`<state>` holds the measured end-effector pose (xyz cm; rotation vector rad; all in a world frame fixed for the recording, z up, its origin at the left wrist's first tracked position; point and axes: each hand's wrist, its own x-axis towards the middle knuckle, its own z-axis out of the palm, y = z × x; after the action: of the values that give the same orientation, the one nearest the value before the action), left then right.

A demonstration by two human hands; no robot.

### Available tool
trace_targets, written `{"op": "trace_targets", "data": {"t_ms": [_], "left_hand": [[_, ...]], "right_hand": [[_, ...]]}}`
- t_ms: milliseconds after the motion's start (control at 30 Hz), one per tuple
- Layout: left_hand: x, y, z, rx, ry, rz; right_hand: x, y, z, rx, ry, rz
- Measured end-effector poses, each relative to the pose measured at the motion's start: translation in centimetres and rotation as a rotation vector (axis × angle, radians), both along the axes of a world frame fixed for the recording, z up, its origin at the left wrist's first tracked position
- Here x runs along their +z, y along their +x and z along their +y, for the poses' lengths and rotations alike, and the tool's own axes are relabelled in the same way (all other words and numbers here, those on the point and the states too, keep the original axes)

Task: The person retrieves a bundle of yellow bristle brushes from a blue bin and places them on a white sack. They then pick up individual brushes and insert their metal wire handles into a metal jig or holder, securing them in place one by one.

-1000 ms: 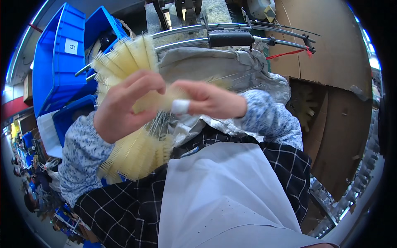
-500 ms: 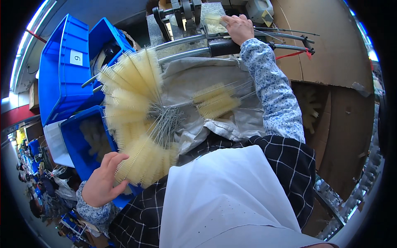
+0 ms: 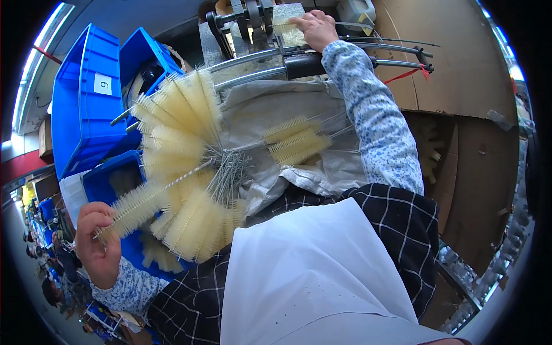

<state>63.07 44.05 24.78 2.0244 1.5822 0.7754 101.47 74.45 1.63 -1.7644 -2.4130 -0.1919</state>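
My left hand (image 3: 98,244) is closed on the bristle tip of a cream bottle brush (image 3: 140,206), whose twisted-wire stem points up and right over the pile. A fanned pile of similar brushes (image 3: 187,109) lies to the right of that hand, their wire stems (image 3: 231,172) bunched together. At the top, my right hand (image 3: 317,31) is closed over another pale-bristled brush (image 3: 283,26) beside the machine's wheel. Its stem is mostly hidden by the hand. A few loose brushes (image 3: 299,150) rest on the whitish cloth in the middle.
The machine (image 3: 253,26) stands at the top, with curved metal rails (image 3: 253,83) in front. Blue bins (image 3: 86,115) stand at left; a lower blue bin (image 3: 135,247) holds brushes. Cardboard (image 3: 448,63) walls the right side. A white cloth (image 3: 316,276) covers my lap.
My left hand has moved left and closed on a brush from the pile, drawing it out down and left. My right hand has shifted slightly left with its brush.
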Motion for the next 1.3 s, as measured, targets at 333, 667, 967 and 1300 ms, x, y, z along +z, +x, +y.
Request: {"op": "trace_targets", "data": {"t_ms": [333,667,967,1300], "left_hand": [[0.4,-1.2,-0.2,-0.003,0.07,-0.07],[0.4,-0.4,0.5,-0.035,0.068,-0.128],[0.6,0.3,1.0,-0.103,0.039,-0.117],[0.2,1.1,1.4,-0.102,0.016,-0.133]], "right_hand": [[0.3,4.8,-2.2,-0.254,0.165,0.056],[-2.1,0.5,-1.4,-0.14,0.21,0.339],[-0.5,-9.4,-3.5,-0.162,0.11,0.311],[-0.8,-1.6,-2.7,-0.182,0.192,0.26]]}}
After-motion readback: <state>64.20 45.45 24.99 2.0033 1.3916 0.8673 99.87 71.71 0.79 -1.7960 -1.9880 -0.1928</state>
